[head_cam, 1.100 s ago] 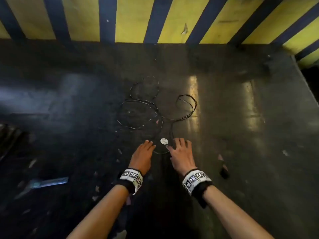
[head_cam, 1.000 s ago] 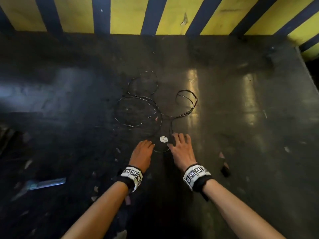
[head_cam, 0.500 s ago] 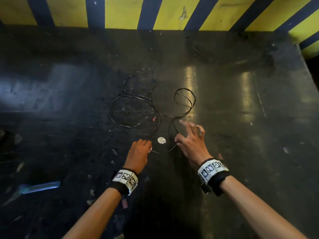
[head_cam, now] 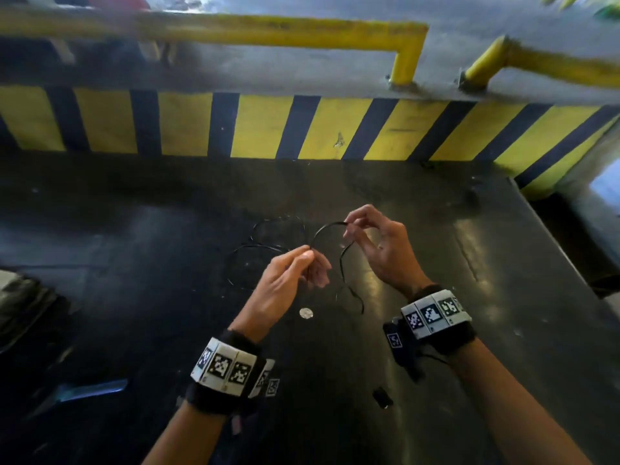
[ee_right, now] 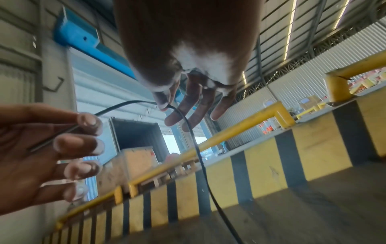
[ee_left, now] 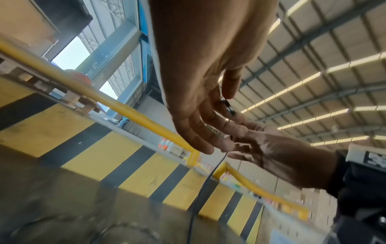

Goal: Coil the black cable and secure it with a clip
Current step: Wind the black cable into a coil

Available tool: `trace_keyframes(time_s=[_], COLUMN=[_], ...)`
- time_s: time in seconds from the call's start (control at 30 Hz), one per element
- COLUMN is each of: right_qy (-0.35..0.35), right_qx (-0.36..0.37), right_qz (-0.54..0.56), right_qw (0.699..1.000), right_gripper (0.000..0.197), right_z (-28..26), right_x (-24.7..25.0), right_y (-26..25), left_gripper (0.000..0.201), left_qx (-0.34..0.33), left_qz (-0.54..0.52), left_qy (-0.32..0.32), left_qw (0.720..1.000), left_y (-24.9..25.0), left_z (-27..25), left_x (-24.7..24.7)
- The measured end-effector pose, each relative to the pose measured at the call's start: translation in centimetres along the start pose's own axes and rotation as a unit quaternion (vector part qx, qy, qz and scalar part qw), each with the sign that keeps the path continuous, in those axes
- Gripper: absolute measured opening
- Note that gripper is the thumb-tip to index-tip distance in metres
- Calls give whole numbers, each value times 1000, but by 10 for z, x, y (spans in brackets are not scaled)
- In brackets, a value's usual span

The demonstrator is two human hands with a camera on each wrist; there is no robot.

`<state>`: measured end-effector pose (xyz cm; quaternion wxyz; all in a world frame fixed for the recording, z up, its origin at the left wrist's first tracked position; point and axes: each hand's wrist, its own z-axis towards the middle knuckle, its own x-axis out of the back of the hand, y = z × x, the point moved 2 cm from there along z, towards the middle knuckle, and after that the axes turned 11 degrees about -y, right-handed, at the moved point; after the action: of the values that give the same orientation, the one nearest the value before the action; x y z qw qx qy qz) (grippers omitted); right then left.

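Note:
The thin black cable (head_cam: pixel 327 226) arcs between my two hands, held above the dark floor. My left hand (head_cam: pixel 307 258) pinches one point of it with thumb and fingertips. My right hand (head_cam: pixel 350 229) pinches it a short way along, with its other fingers spread. From the right hand the cable hangs down to the floor (ee_right: pixel 194 140). Its remaining loops (head_cam: pixel 255 250) lie flat beyond the left hand. In the left wrist view the left hand (ee_left: pixel 208 115) holds the cable (ee_left: pixel 200 194), with the right hand (ee_left: pixel 282 156) behind it. The left hand's fingertips (ee_right: pixel 87 122) show in the right wrist view.
A small white disc (head_cam: pixel 306 313) lies on the floor below my hands. A small black object (head_cam: pixel 382 397) lies nearer me, by the right forearm. A yellow-and-black striped curb (head_cam: pixel 302 129) with yellow rails (head_cam: pixel 406 62) borders the far side. The platform edge (head_cam: pixel 553 236) drops off at right.
Both hands have left the floor and taken hold of the cable, lifting a section into an arc. The head view has tilted up and now shows the rails.

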<state>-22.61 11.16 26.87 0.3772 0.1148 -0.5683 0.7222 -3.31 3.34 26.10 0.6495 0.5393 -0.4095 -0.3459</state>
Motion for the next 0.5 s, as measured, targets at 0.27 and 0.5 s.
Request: trace_keyframes(time_s=[0.27,0.5], right_qy=[-19,-132], right_qx=[64,-34], right_qz=[72,358], right_qw=[995,924], right_gripper=[7,77], right_z=[-3,-18], right_x=[18,-39], right_y=[-49,-38], left_gripper=[38,39], left_qx=[-64,-125], left_qz=[-91,-194], left_qy=[-43,-55], left_qw=[993,972], left_y=[63,94], left_z=[-25,-12], left_x=[-1,10])
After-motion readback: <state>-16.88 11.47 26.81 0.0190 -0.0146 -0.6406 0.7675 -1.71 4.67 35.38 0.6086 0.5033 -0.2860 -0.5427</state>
